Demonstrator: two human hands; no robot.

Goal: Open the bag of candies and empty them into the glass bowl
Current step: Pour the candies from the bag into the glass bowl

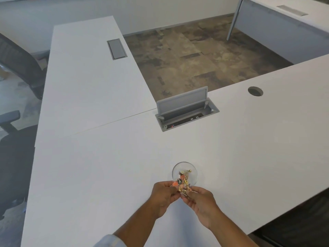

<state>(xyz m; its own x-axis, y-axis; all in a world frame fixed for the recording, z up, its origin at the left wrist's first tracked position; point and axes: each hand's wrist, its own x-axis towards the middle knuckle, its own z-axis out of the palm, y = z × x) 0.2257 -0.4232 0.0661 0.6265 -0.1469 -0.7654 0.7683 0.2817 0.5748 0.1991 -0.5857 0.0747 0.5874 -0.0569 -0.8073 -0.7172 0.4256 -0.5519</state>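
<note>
Two bare forearms rise from the bottom edge of the frame toward lower centre. Left hand (164,195) and right hand (199,198) each pinch one side of a clear bag of candies (181,187), held between them at the near rim of the glass bowl (193,172). Several wrapped candies (185,172), gold and orange, lie inside the bowl, which stands on the white desk (106,166). Above centre, an open grey cable box (187,111) is set into the desk, its lid raised. At upper right, a round grommet hole (255,91). At left edge, a dark office chair (19,65).
</note>
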